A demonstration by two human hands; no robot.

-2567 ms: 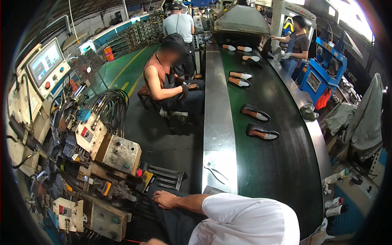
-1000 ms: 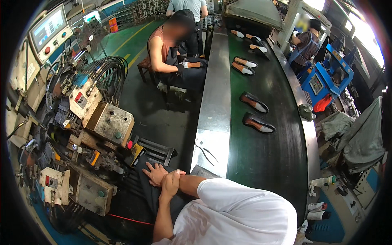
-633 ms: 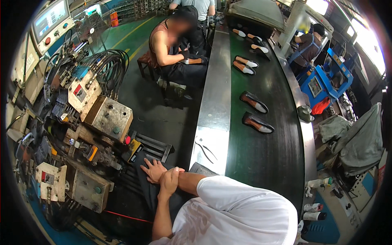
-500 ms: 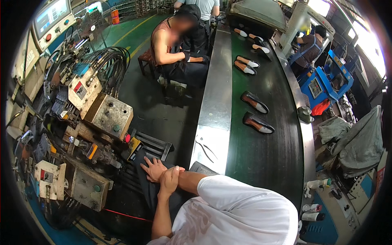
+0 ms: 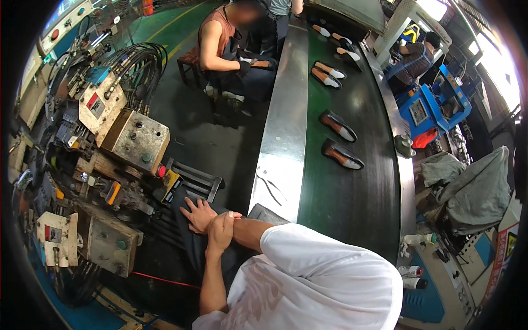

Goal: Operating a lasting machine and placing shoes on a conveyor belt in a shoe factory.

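My right hand (image 5: 199, 216) lies flat with spread fingers on the dark cloth (image 5: 187, 236) over my leg. Around my right wrist (image 5: 237, 225) my left hand (image 5: 221, 232) is wrapped, its thumb pointing up along the forearm. Neither hand holds a tool or a shoe. To the right of the hands, a pair of pliers (image 5: 270, 186) rests on the shiny metal ledge (image 5: 286, 126) beside the conveyor.
Several two-tone shoes (image 5: 342, 154) stand on the dark green conveyor belt (image 5: 352, 203). Machines with hoses and control boxes (image 5: 137, 140) fill the left. A seated co-worker (image 5: 217, 47) holds a shoe (image 5: 259, 64). Another person (image 5: 410, 69) stands by a blue machine (image 5: 421, 113) at right.
The view has shifted slightly, so the surroundings sit further left and higher in the picture. My left hand still clasps my right wrist. The seated co-worker's hands have moved slightly at the shoe.
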